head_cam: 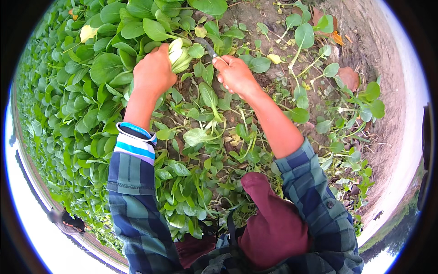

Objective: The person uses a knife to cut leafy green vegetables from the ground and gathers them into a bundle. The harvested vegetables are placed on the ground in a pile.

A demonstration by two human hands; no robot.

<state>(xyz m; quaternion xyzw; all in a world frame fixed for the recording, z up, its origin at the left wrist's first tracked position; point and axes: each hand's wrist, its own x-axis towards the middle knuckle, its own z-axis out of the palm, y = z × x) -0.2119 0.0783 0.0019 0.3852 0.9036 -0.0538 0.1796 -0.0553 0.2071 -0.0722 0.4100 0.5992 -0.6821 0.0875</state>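
Observation:
My left hand (153, 70) is closed around a leafy green with pale, thick stalks, which looks like bok choy (178, 56). Its stalk base points right, and its leaves are partly hidden behind the hand. To the right, my right hand (237, 75) grips the handle of a small curved knife or sickle (206, 46). The dark blade reaches up and left from the fist, and its tip lies close beside the stalk base among leaves. Whether the blade touches the plant I cannot tell.
Dense standing greens (85, 99) fill the left side. Loose leaves and cut plants (202, 135) lie on the soil under my arms. Brown dry leaves (348, 78) and scattered seedlings are at the right, beside a bare dirt strip (393, 113). Another person (70, 221) is far off at lower left.

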